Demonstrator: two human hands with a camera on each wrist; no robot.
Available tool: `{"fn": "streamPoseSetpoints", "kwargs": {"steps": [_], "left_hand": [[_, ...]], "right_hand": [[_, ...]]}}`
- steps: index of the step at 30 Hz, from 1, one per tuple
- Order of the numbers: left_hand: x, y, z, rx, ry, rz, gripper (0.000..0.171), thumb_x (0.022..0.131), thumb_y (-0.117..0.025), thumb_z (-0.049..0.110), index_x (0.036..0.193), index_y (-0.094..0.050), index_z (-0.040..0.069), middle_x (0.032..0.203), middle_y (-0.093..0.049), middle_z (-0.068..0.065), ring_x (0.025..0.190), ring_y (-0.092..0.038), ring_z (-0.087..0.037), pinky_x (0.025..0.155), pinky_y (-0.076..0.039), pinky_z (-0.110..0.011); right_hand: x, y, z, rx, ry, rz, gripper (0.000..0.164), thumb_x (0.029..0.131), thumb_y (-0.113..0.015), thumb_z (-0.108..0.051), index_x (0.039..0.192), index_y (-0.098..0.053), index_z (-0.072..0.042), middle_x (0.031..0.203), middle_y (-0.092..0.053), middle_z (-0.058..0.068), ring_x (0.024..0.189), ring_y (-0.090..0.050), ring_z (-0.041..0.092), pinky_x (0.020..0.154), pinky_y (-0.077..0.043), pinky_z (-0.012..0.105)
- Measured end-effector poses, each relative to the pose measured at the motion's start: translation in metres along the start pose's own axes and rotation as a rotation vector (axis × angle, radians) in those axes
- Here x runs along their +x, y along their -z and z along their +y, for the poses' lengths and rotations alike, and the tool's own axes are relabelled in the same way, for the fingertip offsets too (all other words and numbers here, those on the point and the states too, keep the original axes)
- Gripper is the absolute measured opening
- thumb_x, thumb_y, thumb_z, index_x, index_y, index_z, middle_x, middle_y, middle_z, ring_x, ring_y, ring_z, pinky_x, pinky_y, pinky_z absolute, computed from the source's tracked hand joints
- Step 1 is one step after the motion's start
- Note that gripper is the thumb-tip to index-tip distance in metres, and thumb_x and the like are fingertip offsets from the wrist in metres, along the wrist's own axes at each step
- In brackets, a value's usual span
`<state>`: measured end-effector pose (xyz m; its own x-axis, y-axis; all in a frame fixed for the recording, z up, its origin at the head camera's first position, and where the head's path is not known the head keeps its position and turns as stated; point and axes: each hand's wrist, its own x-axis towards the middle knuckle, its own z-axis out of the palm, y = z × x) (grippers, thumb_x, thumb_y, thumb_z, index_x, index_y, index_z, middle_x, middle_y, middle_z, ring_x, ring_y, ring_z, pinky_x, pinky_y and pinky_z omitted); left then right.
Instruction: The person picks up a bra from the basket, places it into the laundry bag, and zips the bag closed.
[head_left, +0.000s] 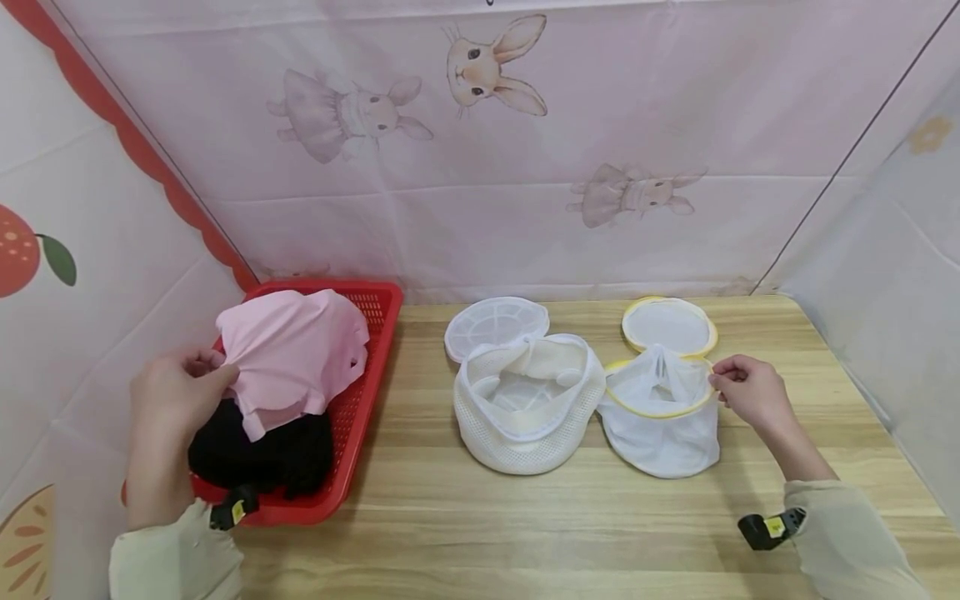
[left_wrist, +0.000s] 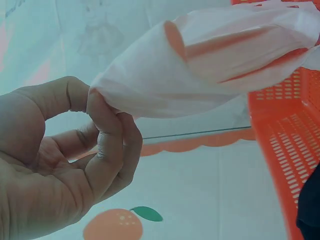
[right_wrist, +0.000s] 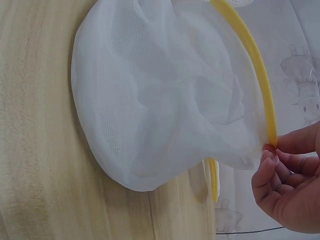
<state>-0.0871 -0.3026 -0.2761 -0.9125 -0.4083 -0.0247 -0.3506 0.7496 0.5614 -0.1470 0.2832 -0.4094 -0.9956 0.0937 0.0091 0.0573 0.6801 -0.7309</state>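
Note:
Between thumb and fingers my left hand (head_left: 180, 392) pinches an edge of a pink cloth garment (head_left: 300, 342), whose far part lies over the red basket (head_left: 386, 333). Beneath it in the basket is a black cloth item (head_left: 262, 454). On the right, my right hand (head_left: 753, 390) pinches the yellow zippered rim of a white mesh laundry bag (head_left: 663, 437); its mouth stands open and its round lid (head_left: 670, 327) is folded back behind. In the right wrist view the thumb and fingertips meet on the yellow zipper (right_wrist: 262, 75).
A second mesh laundry bag (head_left: 525, 450), cream with a white rim, stands open in the middle of the wooden table (head_left: 525, 533). Its round lid (head_left: 495, 325) lies back toward the wall. Pink rabbit-print cloth (head_left: 495, 233) covers the back wall, close behind the table's far edge.

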Motion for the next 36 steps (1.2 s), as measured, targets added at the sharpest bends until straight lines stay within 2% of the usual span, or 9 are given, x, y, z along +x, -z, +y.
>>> {"fn": "streamPoseSetpoints", "kwargs": {"steps": [7,14,20,27,36], "left_hand": [[-0.004,0.005,0.013,-0.018,-0.05,0.054,0.027,0.089,-0.054,0.02,0.1,-0.056,-0.004,0.095,-0.054,-0.023,0.081,-0.046,-0.03,0.05,-0.045,-0.018],[-0.01,0.011,0.031,-0.056,-0.048,0.07,0.031,0.089,-0.054,0.024,0.105,-0.055,-0.003,0.101,-0.051,-0.021,0.086,-0.042,-0.029,0.049,-0.043,-0.015],[-0.014,0.009,0.049,-0.108,-0.089,0.076,0.029,0.089,-0.055,0.022,0.105,-0.056,-0.002,0.1,-0.051,-0.018,0.086,-0.041,-0.025,0.05,-0.043,-0.013],[-0.021,0.001,0.072,-0.156,-0.177,0.066,0.029,0.088,-0.057,0.021,0.106,-0.057,-0.002,0.102,-0.053,-0.017,0.085,-0.046,-0.024,0.055,-0.042,-0.008],[-0.026,-0.014,0.102,-0.201,-0.314,0.038,0.024,0.087,-0.059,0.017,0.1,-0.06,-0.003,0.093,-0.056,-0.015,0.077,-0.052,-0.025,0.058,-0.044,-0.01]], "right_hand": [[0.0,0.001,-0.001,0.006,-0.013,-0.008,0.015,0.088,-0.052,-0.002,0.095,-0.055,0.012,0.072,-0.057,0.011,0.057,-0.053,0.01,0.048,-0.047,0.022],[0.0,0.001,-0.003,0.014,-0.013,-0.008,0.015,0.088,-0.052,-0.001,0.096,-0.054,0.012,0.072,-0.057,0.011,0.057,-0.053,0.009,0.048,-0.047,0.022],[-0.001,0.001,-0.005,0.015,-0.004,-0.001,0.015,0.087,-0.052,-0.001,0.095,-0.055,0.012,0.071,-0.057,0.01,0.056,-0.053,0.008,0.047,-0.047,0.022],[-0.001,0.002,-0.005,0.009,-0.001,0.001,0.015,0.087,-0.052,-0.001,0.095,-0.055,0.012,0.071,-0.057,0.01,0.056,-0.053,0.01,0.047,-0.046,0.022],[0.0,0.003,-0.005,0.015,-0.003,-0.004,0.015,0.087,-0.052,-0.001,0.095,-0.054,0.012,0.071,-0.057,0.01,0.056,-0.053,0.009,0.047,-0.046,0.022]]}}
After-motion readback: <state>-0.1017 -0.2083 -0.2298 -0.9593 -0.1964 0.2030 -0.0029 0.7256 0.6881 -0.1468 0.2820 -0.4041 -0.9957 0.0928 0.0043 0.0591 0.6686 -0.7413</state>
